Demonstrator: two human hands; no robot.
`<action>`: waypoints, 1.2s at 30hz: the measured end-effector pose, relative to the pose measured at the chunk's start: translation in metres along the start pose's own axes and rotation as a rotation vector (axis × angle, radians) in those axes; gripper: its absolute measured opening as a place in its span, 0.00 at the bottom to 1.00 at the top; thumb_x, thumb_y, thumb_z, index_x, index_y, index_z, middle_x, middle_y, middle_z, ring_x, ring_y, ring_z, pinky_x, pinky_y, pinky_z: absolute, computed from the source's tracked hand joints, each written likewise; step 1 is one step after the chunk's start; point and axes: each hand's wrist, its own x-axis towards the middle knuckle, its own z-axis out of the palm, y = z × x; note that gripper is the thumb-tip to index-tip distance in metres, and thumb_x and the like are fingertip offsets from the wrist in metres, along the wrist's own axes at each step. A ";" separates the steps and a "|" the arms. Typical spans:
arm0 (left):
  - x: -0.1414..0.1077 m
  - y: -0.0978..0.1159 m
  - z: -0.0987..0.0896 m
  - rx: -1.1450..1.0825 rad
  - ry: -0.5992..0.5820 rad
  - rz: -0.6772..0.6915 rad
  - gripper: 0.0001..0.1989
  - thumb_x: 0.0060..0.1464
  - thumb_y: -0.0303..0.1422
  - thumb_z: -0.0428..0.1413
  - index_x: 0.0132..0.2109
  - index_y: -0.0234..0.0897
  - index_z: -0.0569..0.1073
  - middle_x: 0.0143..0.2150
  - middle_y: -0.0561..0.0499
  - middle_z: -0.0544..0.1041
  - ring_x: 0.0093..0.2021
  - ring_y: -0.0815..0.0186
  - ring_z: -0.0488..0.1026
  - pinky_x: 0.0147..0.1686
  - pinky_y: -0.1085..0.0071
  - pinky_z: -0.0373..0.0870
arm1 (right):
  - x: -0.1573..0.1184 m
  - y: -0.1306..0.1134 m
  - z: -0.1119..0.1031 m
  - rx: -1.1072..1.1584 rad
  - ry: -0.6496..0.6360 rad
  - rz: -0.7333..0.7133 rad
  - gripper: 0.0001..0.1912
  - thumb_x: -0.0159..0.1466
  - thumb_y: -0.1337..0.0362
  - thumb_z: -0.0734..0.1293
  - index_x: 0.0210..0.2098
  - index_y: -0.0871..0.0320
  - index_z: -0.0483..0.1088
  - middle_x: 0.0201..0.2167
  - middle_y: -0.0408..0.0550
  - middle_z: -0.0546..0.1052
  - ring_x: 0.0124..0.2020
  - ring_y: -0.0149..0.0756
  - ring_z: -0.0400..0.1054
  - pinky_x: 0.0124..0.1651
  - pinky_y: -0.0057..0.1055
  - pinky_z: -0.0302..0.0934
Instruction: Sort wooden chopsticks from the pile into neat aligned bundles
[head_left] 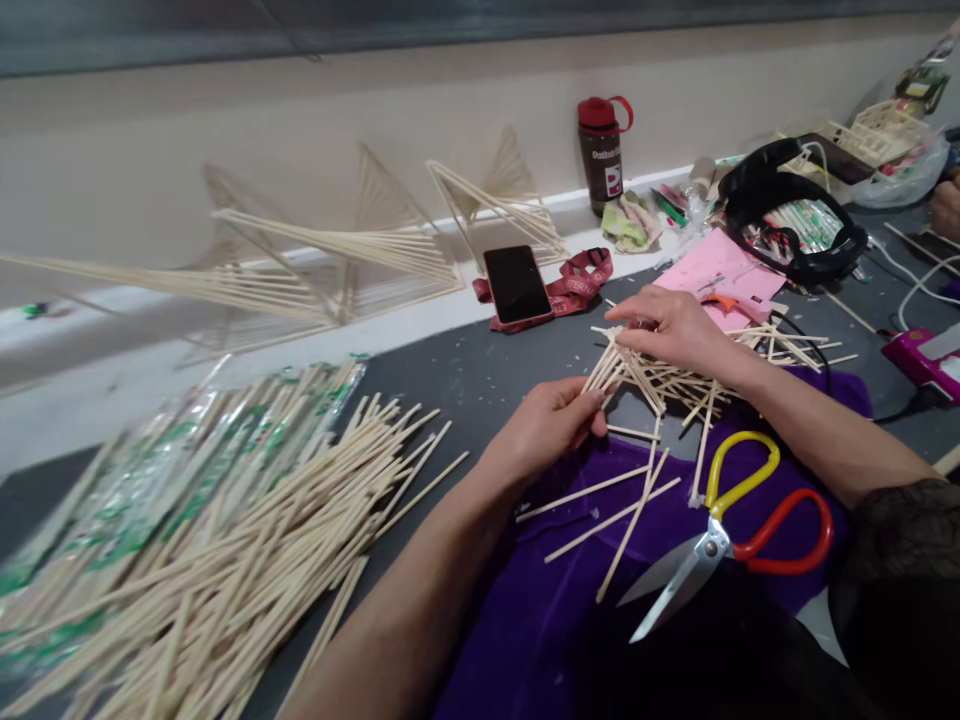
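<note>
My left hand point(551, 425) is closed, thumb against fingers, on thin wooden sticks point(600, 370) that meet in a point at the top. These belong to a loose framework of crossed sticks point(682, 385) spreading to the right. Above that point reaches my right hand point(671, 325), its fingers bent and pinched around a stick's end, which they partly cover. Several loose short sticks point(611, 520) lie on a purple cloth point(517, 600) below. Scissors point(716, 545) with one yellow and one red handle rest there, blades apart.
At left lie a big pile of sticks point(300, 540) and plastic-wrapped bundles point(172, 470). Stick models point(375, 250) lean against the wall. Behind my hands are a phone point(517, 285), a red lanyard point(581, 280), a bottle point(602, 165), pink paper point(712, 265) and a black headband-like device point(795, 215).
</note>
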 end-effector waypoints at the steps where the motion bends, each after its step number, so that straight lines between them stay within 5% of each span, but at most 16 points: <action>1: 0.000 -0.001 -0.001 0.073 0.005 0.009 0.17 0.58 0.40 0.51 0.25 0.34 0.70 0.16 0.57 0.61 0.16 0.76 0.53 0.17 0.78 0.47 | 0.000 -0.001 0.000 -0.103 -0.014 -0.059 0.12 0.61 0.67 0.66 0.43 0.62 0.77 0.35 0.48 0.74 0.36 0.33 0.67 0.42 0.31 0.60; 10: -0.004 0.001 0.003 0.254 -0.002 -0.021 0.20 0.59 0.43 0.46 0.24 0.37 0.67 0.14 0.58 0.57 0.16 0.72 0.52 0.19 0.74 0.46 | 0.001 -0.030 -0.001 -0.603 -0.426 0.030 0.16 0.68 0.72 0.55 0.48 0.69 0.71 0.42 0.59 0.75 0.40 0.38 0.67 0.41 0.32 0.55; 16: -0.010 0.007 0.007 0.256 0.002 -0.013 0.20 0.58 0.44 0.46 0.23 0.38 0.66 0.14 0.58 0.56 0.16 0.72 0.51 0.19 0.73 0.46 | -0.003 -0.033 0.005 -0.723 -0.372 0.076 0.17 0.67 0.72 0.54 0.46 0.66 0.71 0.41 0.59 0.76 0.36 0.38 0.68 0.33 0.32 0.52; 25: -0.011 0.013 0.011 0.274 0.055 0.052 0.23 0.59 0.45 0.45 0.20 0.38 0.65 0.15 0.56 0.59 0.18 0.71 0.53 0.20 0.73 0.48 | -0.005 -0.036 0.003 -0.694 -0.265 0.102 0.17 0.64 0.71 0.56 0.45 0.67 0.73 0.43 0.61 0.78 0.42 0.44 0.72 0.38 0.33 0.56; 32: -0.011 0.014 0.012 0.320 0.025 0.073 0.22 0.60 0.43 0.46 0.20 0.39 0.66 0.15 0.57 0.60 0.18 0.70 0.54 0.22 0.72 0.50 | -0.005 -0.029 -0.005 -0.396 -0.200 0.211 0.15 0.61 0.73 0.59 0.36 0.64 0.77 0.34 0.51 0.81 0.34 0.34 0.72 0.38 0.27 0.56; 36: -0.010 0.013 0.016 0.357 0.006 0.080 0.23 0.60 0.42 0.45 0.19 0.39 0.66 0.15 0.56 0.61 0.18 0.69 0.55 0.24 0.72 0.51 | -0.012 -0.031 -0.004 -0.546 -0.233 0.224 0.16 0.61 0.72 0.58 0.40 0.66 0.76 0.37 0.57 0.80 0.36 0.39 0.73 0.36 0.30 0.55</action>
